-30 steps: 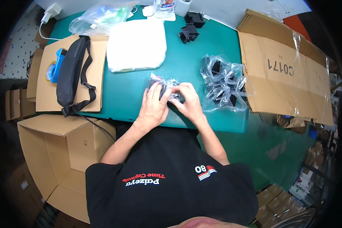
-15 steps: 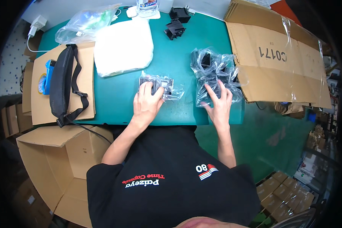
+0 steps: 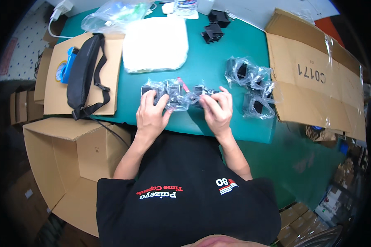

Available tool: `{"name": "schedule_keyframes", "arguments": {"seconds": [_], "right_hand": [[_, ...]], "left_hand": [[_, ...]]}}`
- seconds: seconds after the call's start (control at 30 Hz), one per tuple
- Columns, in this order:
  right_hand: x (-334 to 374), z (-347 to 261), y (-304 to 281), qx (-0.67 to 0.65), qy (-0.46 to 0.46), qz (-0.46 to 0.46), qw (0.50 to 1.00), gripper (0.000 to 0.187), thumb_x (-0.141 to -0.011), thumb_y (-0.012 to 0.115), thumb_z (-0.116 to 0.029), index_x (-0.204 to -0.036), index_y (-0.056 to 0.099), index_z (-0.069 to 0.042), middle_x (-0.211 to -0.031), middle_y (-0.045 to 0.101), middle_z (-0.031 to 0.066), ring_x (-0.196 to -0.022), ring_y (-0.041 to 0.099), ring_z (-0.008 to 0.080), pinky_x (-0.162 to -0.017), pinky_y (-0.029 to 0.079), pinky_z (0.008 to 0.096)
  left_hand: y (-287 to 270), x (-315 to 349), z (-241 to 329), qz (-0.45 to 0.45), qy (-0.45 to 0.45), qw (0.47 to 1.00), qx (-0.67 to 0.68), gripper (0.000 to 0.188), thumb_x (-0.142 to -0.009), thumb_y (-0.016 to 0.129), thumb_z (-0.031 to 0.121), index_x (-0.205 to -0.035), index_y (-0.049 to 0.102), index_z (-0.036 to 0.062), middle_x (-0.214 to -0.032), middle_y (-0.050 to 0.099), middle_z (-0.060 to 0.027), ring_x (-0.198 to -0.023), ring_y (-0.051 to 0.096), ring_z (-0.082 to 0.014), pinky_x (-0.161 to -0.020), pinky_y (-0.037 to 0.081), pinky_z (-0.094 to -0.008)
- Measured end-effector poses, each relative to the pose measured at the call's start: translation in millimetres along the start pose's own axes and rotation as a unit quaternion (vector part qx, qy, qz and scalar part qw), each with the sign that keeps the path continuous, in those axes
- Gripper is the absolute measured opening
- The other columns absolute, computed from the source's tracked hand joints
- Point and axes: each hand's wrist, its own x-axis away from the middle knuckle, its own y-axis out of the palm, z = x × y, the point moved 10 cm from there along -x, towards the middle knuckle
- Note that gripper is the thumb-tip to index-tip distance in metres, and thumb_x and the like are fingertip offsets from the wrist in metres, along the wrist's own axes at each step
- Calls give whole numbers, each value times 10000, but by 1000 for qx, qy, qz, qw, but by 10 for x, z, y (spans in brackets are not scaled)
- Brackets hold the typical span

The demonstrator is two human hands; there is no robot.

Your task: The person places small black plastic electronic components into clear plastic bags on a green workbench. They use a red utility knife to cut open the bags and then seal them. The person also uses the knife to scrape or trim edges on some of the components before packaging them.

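Observation:
Black plastic parts in clear bags [image 3: 174,88] lie side by side near the front of the green table [image 3: 212,61]. My left hand [image 3: 149,117] is closed on the leftmost ones, fingers curled over their top. Just to the right, my right hand [image 3: 218,110] pinches another bagged black part [image 3: 200,89] with thumb and fingers, up against the row. A thin red piece [image 3: 183,84] pokes out behind them. Farther right lies a group of similar bagged black parts [image 3: 257,87], touched by neither hand.
Behind my hands rests a white padded bundle [image 3: 154,45]. Two loose black parts [image 3: 212,33] sit at the back. Left are a black strap pouch [image 3: 84,78] and blue tape dispenser [image 3: 70,64] on cardboard. An open carton [image 3: 313,70] borders the right; another [image 3: 62,164] stands lower left.
My right hand has moved left from the right-hand group, bringing one bagged part beside those under my left hand. The whole view has shifted a little, too.

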Motion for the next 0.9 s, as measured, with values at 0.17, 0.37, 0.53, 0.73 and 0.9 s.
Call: {"name": "schedule_keyframes", "arguments": {"seconds": [0.17,0.37,0.53,0.73,0.9], "right_hand": [[-70,-391,616,-132,-87,-66,985,260,-740,834,-71,-981,737,-94,-841,574,32,-812,576,239,-982,508,527],[21,-378,1132,-223,-61,-146,962,210,-792,814,-88,-978,719,-81,-849,592,58,-843,612,264,-1013,486,535],[35,-260,1224,-282,18,-182,942,433,-817,788,-62,-1218,627,-59,-1106,599,163,-1087,595,338,-1046,450,493],[42,-341,1257,-174,-21,-220,960,519,-876,737,-221,-1329,561,-41,-1399,472,210,-1249,494,404,-1083,402,492],[74,-284,1301,-207,-34,-199,957,532,-988,589,-436,-1307,570,-10,-1271,554,213,-1193,513,404,-1057,396,505]], "left_hand": [[-224,313,-443,10,-51,997,-48,468,-716,861,133,-1140,671,72,-1226,567,-219,-1147,575,-426,-907,528,-479],[-117,502,-559,27,-47,996,-75,542,-698,854,191,-1186,654,67,-1255,547,-233,-1216,527,-416,-1041,427,-548],[-97,444,-472,-18,-54,992,-114,590,-732,832,333,-1223,636,70,-1266,527,-256,-1261,493,-416,-1145,218,-720],[-201,399,-324,-39,-59,989,-128,854,-794,816,361,-1514,411,144,-1390,417,-261,-1334,426,-432,-1152,194,-735],[-138,456,-275,10,-24,995,-93,814,-764,846,288,-1475,466,171,-1403,407,-233,-1317,446,-416,-1143,261,-706]]}}
